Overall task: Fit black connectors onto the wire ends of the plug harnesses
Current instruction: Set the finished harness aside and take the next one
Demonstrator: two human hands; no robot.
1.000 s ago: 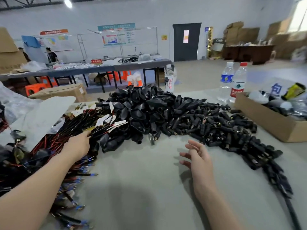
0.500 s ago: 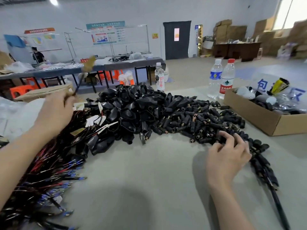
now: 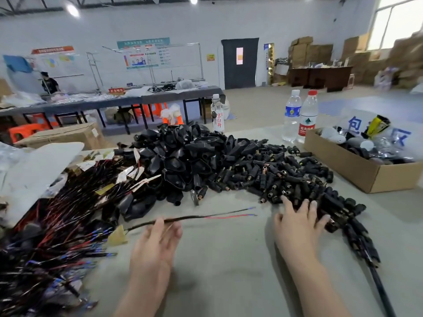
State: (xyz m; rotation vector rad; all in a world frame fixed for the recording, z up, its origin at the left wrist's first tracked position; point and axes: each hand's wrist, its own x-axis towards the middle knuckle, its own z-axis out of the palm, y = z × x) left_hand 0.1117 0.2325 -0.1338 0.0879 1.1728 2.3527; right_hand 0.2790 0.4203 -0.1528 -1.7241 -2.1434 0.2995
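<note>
While the left hand (image 3: 158, 236) pinches a thin black-sheathed harness with red and black leads (image 3: 196, 217) between thumb and fingers just above the grey desk (image 3: 217, 271), its blue-tipped wire ends point right, bare of any connector. The right hand (image 3: 297, 225) lies on the near edge of the heap of small black barrel connectors with copper-coloured sockets (image 3: 270, 175), fingers spread over them; whether one is already taken up, I cannot tell. This piece looks barely begun: picking is under way and fitting is not yet done. The big tangle of red-and-black harnesses (image 3: 57, 220) at the left and the mound of black plug shells (image 3: 183, 156) in the middle suggest much work is left. As for writing, the red-labelled clear water bottle (image 3: 307, 120) reads 农夫山泉. The small far bottle (image 3: 218, 117) bears red characters, seemingly 凉白开. A clear bag (image 3: 357, 129) in the brown cardboard box (image 3: 343, 165) shows a blue 包.
</note>
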